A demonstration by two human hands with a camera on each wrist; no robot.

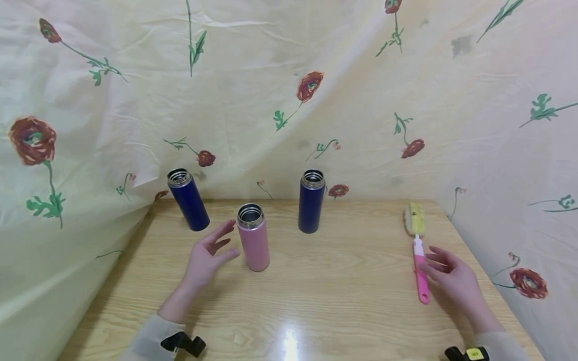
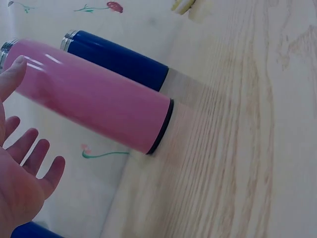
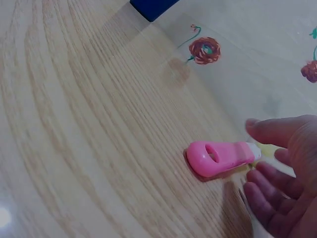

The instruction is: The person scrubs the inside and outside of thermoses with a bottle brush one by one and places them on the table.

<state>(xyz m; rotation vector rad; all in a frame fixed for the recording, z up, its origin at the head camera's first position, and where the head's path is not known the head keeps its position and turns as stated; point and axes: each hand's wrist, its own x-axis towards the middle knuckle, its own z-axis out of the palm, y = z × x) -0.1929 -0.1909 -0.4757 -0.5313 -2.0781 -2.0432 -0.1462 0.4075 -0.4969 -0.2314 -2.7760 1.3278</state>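
Note:
A pink thermos bottle stands upright and lidless on the wooden table. Beside its left side is my left hand, fingers spread and holding nothing; in the left wrist view the thumb overlaps the bottle's neck end. On the right lies a bottle brush with a pink handle and a yellow sponge head pointing to the back. My right hand hovers at the handle's right side, fingers loosely bent. In the right wrist view the pink handle shows between thumb and fingers, which are not closed round it.
Two dark blue lidless bottles stand farther back, one at the left and one near the middle. A flowered cloth hangs behind the table and along both sides.

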